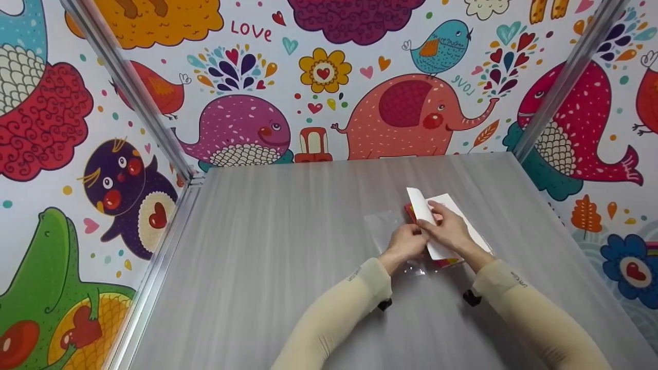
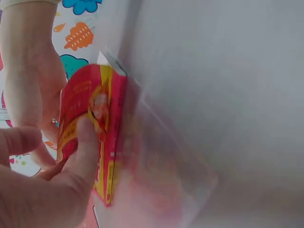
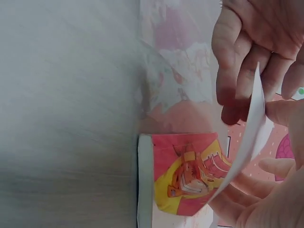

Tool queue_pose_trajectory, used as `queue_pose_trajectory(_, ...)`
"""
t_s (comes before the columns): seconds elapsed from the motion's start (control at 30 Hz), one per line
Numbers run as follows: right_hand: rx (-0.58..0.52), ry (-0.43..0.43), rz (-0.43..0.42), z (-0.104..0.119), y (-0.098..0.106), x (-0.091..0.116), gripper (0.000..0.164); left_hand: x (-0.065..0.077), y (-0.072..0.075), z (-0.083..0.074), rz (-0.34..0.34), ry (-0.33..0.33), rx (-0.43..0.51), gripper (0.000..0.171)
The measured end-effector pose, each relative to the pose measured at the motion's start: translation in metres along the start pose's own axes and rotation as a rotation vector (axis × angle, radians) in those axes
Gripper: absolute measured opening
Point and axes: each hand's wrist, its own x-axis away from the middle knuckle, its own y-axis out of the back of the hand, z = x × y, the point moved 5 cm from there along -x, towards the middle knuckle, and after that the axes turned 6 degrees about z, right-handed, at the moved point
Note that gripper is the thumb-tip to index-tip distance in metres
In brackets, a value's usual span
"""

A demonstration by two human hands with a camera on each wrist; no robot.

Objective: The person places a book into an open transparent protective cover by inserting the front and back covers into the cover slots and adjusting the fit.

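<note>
A small book [image 1: 465,226] with a red and yellow cover and white pages lies on the right part of the table. Its front cover [image 3: 194,178] is lifted and curves upward, showing a white inner side. My right hand [image 1: 450,228] holds this raised cover between thumb and fingers. From the left, my left hand [image 1: 408,241] touches the cover's outer face, one finger [image 2: 86,147] lying along it and the thumb apart. A clear plastic sleeve [image 1: 381,226] spreads left of the book and partly under my left hand. How it meets the cover is hidden.
The grey wood-grain table [image 1: 267,246] extends to the left and front. Metal frame posts [image 1: 136,92] stand at its back corners. Behind and beside it are walls printed with cartoon animals [image 1: 406,123].
</note>
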Motion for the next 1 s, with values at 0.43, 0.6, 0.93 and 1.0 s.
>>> queue_pose_trajectory(0.43,0.133,0.073,0.007,0.003,-0.01,0.002,0.07,-0.005,0.018,0.019,-0.152,-0.079,-0.756,0.034)
queue_pose_trajectory(0.6,0.145,0.107,0.004,0.006,-0.017,0.004,0.072,-0.004,0.019,0.024,-0.135,-0.006,-0.856,0.048)
queue_pose_trajectory(0.93,0.281,0.09,0.026,0.005,-0.027,0.005,0.072,-0.005,0.022,0.027,-0.106,0.0,-0.911,0.04)
queue_pose_trajectory(1.0,0.315,0.085,0.03,0.005,-0.028,0.005,0.072,-0.005,0.022,0.027,-0.098,0.007,-0.922,0.04)
